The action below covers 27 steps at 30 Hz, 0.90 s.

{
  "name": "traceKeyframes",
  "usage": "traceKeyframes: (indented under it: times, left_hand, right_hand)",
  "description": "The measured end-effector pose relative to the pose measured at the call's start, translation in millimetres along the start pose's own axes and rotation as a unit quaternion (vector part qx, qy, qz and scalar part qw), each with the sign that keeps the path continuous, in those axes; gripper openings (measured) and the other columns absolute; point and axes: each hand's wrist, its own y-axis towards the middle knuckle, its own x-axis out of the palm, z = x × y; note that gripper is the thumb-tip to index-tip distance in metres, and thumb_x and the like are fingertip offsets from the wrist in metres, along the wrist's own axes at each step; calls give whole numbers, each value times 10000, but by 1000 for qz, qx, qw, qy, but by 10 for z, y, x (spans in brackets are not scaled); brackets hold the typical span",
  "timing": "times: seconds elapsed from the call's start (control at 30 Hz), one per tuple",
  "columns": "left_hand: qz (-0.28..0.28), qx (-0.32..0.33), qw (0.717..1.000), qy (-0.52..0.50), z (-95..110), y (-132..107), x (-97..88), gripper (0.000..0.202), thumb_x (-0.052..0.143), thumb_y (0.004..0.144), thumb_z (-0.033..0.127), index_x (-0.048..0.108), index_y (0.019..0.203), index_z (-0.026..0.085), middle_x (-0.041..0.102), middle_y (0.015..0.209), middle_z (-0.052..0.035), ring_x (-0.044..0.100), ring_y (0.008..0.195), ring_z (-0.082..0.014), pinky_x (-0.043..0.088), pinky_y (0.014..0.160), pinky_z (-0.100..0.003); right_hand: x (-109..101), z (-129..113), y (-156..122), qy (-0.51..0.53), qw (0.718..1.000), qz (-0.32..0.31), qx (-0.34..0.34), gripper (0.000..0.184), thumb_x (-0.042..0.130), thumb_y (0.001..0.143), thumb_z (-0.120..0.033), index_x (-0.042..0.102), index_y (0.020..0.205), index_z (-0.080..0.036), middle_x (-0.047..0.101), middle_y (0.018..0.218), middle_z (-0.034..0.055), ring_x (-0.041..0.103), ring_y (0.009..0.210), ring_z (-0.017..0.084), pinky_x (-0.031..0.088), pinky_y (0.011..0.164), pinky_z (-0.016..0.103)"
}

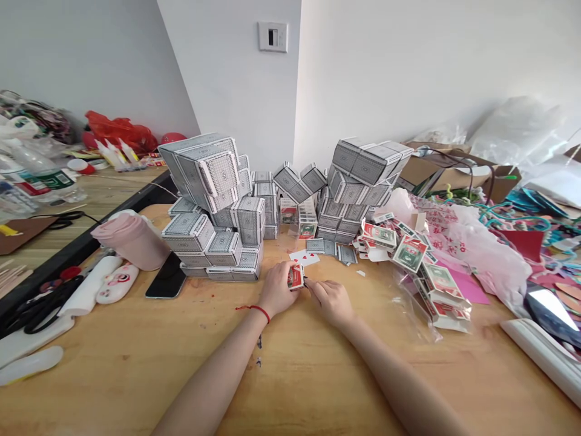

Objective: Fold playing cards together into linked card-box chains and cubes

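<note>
My left hand (278, 287) is closed around a small red playing-card box (296, 277), low over the table. The fingers of my right hand (332, 300) are pinched together at the box's right end. A small dark bit shows at those fingertips; its kind is too small to tell. Just beyond the hands lie loose playing cards, one with red hearts (305, 258) face up and several with grey backs (322, 246). Behind them stand blocks covered in grey card backs, in a left stack (218, 200) and a right stack (358, 181).
Red and green card boxes (411, 253) lie in a heap at the right, beside plastic bags (472, 248). On the left are a phone (166, 277), a pink cup (136, 239) and scissors (49, 306). The wooden table (313, 375) extends toward me.
</note>
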Motion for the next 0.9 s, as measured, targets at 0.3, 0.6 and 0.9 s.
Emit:
traceKeyframes:
  times: [0.3, 0.6, 0.9]
  left_hand:
    - [-7, 7, 1000, 17, 35, 6, -24, 389, 561, 672, 131, 465, 1041, 207, 607, 946, -61, 566, 882, -234, 421, 772, -378]
    - [-12, 38, 998, 44, 38, 25, 31, 395, 537, 702, 125, 451, 1079, 208, 609, 985, -62, 562, 915, -240, 397, 815, -392]
    - [36, 3, 999, 1, 35, 22, 91, 428, 589, 706, 192, 420, 1099, 195, 583, 1005, -80, 556, 930, -238, 440, 807, -389]
  right_hand:
    - [15, -89, 16, -3, 999, 49, -2, 202, 458, 878, -150, 612, 1007, -121, 567, 496, -10, 513, 435, 84, 290, 478, 244]
    - [52, -187, 27, -9, 991, 90, 99, 177, 444, 848, -163, 612, 795, -149, 520, 417, -31, 438, 360, 78, 273, 445, 207]
    - [84, -209, 49, 81, 967, 116, 210, 178, 430, 837, -214, 586, 763, -170, 533, 446, -36, 475, 366, 77, 340, 433, 176]
